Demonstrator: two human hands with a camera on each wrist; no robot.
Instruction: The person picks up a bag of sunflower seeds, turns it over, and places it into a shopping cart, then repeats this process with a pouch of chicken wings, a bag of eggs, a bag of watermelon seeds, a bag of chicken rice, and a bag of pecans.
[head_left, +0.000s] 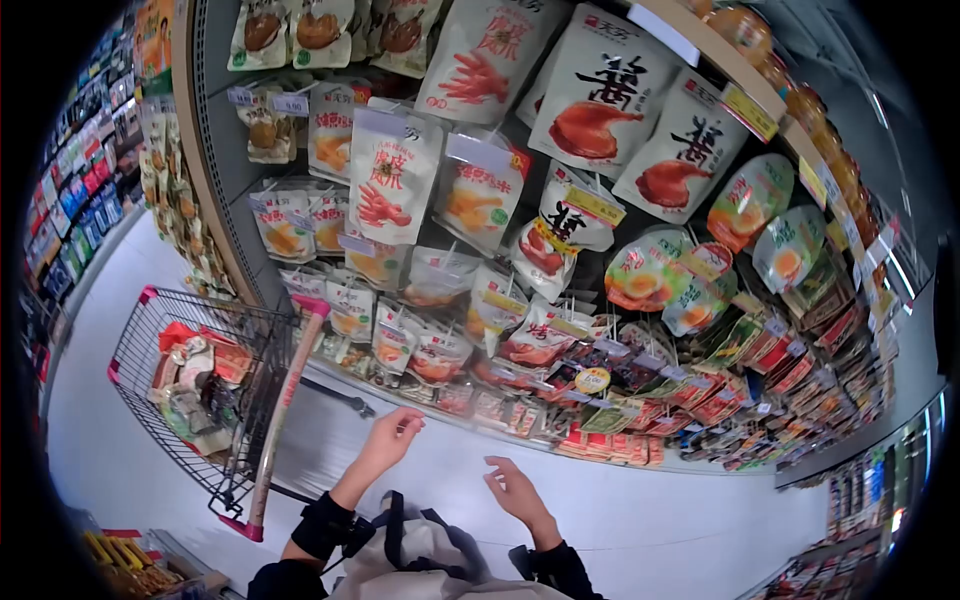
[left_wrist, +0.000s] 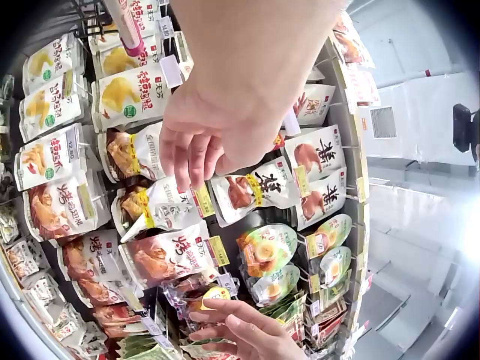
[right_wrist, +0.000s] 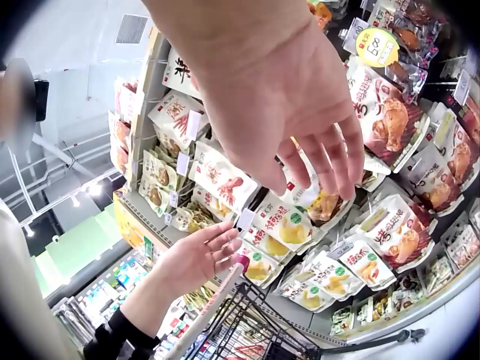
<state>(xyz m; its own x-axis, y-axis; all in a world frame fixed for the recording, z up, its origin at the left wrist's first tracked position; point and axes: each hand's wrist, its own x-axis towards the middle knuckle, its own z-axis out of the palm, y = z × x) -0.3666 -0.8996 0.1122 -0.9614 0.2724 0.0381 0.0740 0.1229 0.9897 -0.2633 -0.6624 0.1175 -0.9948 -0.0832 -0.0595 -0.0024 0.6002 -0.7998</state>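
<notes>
In the head view, the left hand [head_left: 390, 441] is raised in front of the shelf with loosely bent fingers, holding nothing. To its right, the right hand [head_left: 513, 490] hangs free with fingers extended and nothing in it. Neither hand touches a package. Hanging snack bags surround them, such as a roast-meat bag [head_left: 437, 358] and a large white bag [head_left: 597, 92]. The left wrist view shows the left hand [left_wrist: 217, 127] large and the right hand [left_wrist: 251, 330] below. In the right wrist view the right hand [right_wrist: 289, 105] is relaxed, the left hand [right_wrist: 187, 262] lower left.
A wire shopping cart [head_left: 271, 430] with several packages inside stands at the left, its handle near the left arm. A tall shelf of hanging bags curves from the front to the right. Boxed goods [head_left: 130, 560] lie at the lower left.
</notes>
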